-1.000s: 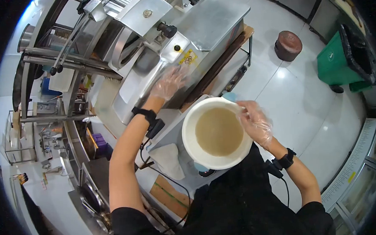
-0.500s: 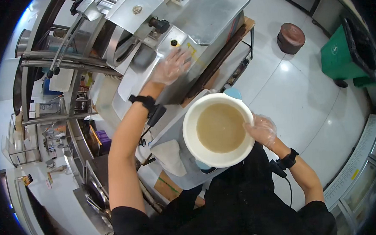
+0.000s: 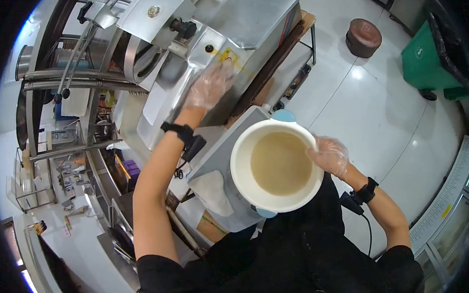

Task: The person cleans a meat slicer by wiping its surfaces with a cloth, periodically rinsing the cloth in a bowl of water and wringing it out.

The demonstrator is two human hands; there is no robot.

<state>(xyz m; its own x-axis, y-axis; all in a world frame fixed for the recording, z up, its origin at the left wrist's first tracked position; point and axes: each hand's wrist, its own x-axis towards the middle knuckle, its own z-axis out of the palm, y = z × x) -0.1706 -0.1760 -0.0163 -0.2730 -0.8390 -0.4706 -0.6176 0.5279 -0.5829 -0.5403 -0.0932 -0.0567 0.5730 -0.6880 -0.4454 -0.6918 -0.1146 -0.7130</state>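
Observation:
A white basin [image 3: 241, 170] with light blue handles holds cloudy tan liquid. My right hand [image 3: 329, 155], in a clear plastic glove, grips its right rim. The basin is over a grey surface [image 3: 216, 153], where a folded white cloth [image 3: 213, 192] lies to its left. My left hand [image 3: 210, 87], also in a clear glove, is over the metal front of a machine [image 3: 208, 49], below a black knob and near a yellow sticker. Its fingers are stretched out and hold nothing that I can see.
A metal cover [image 3: 254, 15] extends at the top. On the tiled floor are a reddish-brown round container [image 3: 363, 38] and a green bin [image 3: 423, 59]. Metal racks [image 3: 77, 80] stand at the left. A printed sheet [image 3: 441, 194] is at the right.
The basin and my right hand have shifted slightly right and down. My left hand sits a little lower and further left against the machine. The view has shifted slightly.

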